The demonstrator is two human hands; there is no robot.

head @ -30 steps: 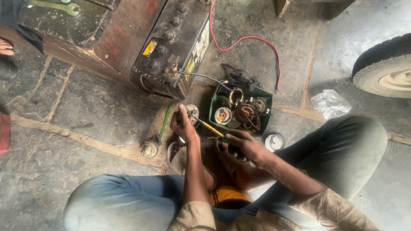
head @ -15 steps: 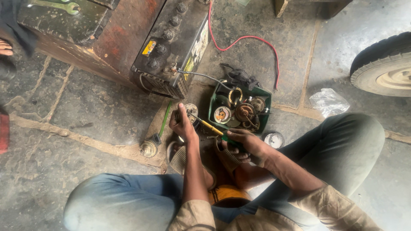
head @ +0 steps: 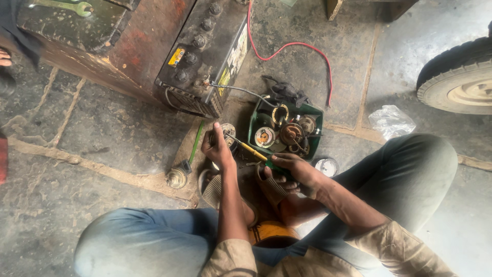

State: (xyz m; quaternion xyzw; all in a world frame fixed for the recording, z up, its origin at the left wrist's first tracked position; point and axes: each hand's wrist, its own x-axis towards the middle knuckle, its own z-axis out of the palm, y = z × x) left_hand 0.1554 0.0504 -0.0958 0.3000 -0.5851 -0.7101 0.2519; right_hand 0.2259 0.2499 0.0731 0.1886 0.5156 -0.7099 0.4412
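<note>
One screwdriver (head: 254,152), yellow shaft, green handle, above the sandals: right hand (head: 294,172) closed around handle. Left hand (head: 218,149) curled on one small round part (head: 227,134) at its tip. One green tray (head: 285,128) alongside; one battery (head: 207,51) behind.

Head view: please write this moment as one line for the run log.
left hand: holds small round part | right hand: grips yellow-handled screwdriver, tip at part | green tray of parts beyond | battery behind
</note>
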